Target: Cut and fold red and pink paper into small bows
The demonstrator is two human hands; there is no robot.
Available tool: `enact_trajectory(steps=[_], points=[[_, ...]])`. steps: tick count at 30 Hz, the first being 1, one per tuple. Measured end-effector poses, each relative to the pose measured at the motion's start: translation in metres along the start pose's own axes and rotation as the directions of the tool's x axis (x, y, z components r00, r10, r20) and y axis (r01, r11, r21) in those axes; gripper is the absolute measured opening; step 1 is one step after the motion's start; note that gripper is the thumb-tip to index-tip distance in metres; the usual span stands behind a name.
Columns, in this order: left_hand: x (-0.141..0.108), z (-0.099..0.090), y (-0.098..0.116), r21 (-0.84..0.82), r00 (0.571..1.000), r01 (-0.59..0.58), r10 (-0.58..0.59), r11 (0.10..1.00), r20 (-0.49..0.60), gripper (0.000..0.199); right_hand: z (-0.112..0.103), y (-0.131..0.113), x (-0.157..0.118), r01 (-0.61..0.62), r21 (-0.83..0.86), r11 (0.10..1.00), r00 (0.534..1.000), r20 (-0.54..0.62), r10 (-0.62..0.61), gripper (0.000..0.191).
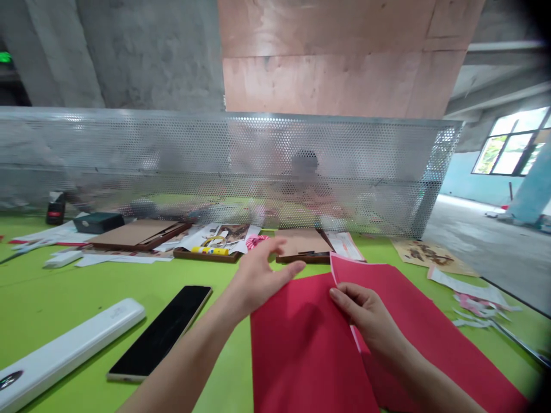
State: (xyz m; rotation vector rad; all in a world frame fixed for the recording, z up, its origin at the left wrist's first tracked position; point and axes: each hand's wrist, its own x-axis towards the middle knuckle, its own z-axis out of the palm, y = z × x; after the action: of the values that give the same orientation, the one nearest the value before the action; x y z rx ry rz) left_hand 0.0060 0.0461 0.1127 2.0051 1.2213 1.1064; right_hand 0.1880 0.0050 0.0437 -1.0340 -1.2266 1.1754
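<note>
Red card (310, 350) lies on the green desk (55, 292), overlapping a second red sheet (434, 327); right hand (365, 312) has its grip clamped on that sheet's pale-backed edge, thumb on top; left hand (258, 281) has its grip apart, fingers spread, just above the card; black smartphone (159, 332) lies to its left.
</note>
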Motion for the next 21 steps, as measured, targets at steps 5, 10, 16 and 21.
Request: enact_trajectory(steps=[5, 10, 16, 21], points=[[-0.004, 0.001, -0.024, -0.419, 0.941, 0.33, -0.328, 0.846, 0.079, 0.084, -0.004, 0.001, 0.003, 0.019, 0.007, 1.0, 0.997, -0.076, -0.019, 0.028], [-0.021, 0.012, -0.038, -0.658, 0.856, 0.511, -0.391, 0.552, 0.337, 0.087, -0.005, 0.001, 0.001, 0.066, -0.064, 0.996, 0.988, -0.133, -0.074, 0.028], [-0.035, 0.013, -0.044, -0.717, 0.876, 0.48, -0.325, 0.505, 0.357, 0.059, -0.008, 0.004, 0.003, 0.035, -0.054, 0.998, 0.991, -0.129, -0.042, 0.03], [-0.041, 0.018, -0.048, -0.779, 0.889, 0.454, -0.284, 0.433, 0.36, 0.042, -0.01, 0.009, 0.006, 0.037, -0.096, 0.995, 0.989, -0.141, -0.05, 0.029]])
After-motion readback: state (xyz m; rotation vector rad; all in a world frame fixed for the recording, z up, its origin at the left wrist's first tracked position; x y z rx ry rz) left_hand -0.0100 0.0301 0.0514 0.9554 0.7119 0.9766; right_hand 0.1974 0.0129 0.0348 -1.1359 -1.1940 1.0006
